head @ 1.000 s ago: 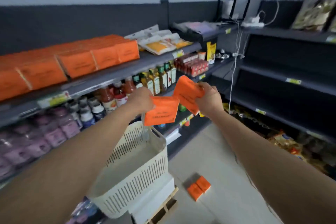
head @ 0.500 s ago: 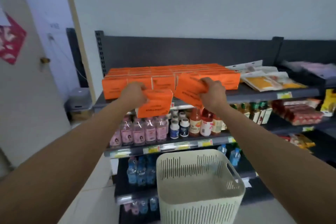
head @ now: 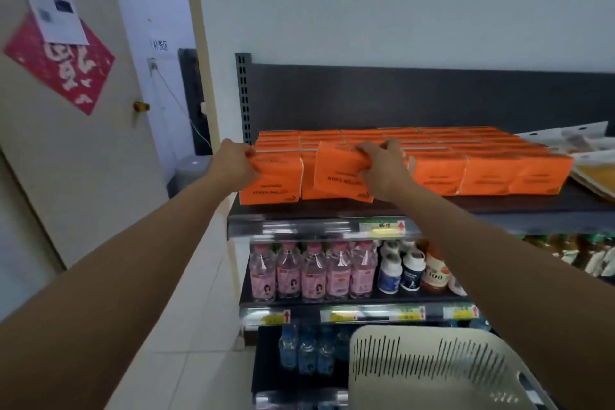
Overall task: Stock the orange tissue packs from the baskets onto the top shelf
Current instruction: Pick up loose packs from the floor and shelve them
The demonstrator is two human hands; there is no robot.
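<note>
Fingers gripping tissue packs, standing on edge, print inverted

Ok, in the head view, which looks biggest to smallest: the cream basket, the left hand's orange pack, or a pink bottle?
1. Cream slotted plastic basket, though nearest the camera.
2. Orange tissue pack in the left hand.
3. Pink-labelled clear plastic bottle, clearly narrower.

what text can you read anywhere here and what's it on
"补货区": wall sign.
"100": orange bottle.
"COTTON TISSUE", upside down, blurry: left tissue pack in left hand, right tissue pack in right hand.
Too blurred to read: red poster, white sheet, price tags, pink bottle labels.
</note>
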